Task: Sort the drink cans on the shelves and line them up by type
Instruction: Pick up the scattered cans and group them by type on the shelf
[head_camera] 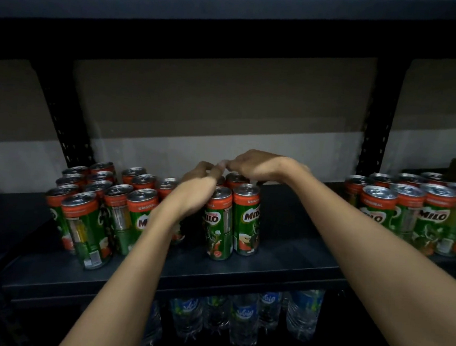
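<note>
about 30 milo cans [245, 220], 2 hands [194, 194]

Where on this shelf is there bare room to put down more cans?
The widest bare patch of the shelf lies between the middle cans and the right cluster. A bare strip runs along the front edge. The left cluster is packed tight, and both hands crowd the cans behind the middle pair.

— Light's dim here. What stands behind the rack?
— Two-tone wall [225, 123]: brownish above, pale band below. Dark perforated uprights [377, 125] cross it.
— And under the dark shelf board [283, 255]?
— Water bottles [244, 317], packed close on the lower level.
</note>
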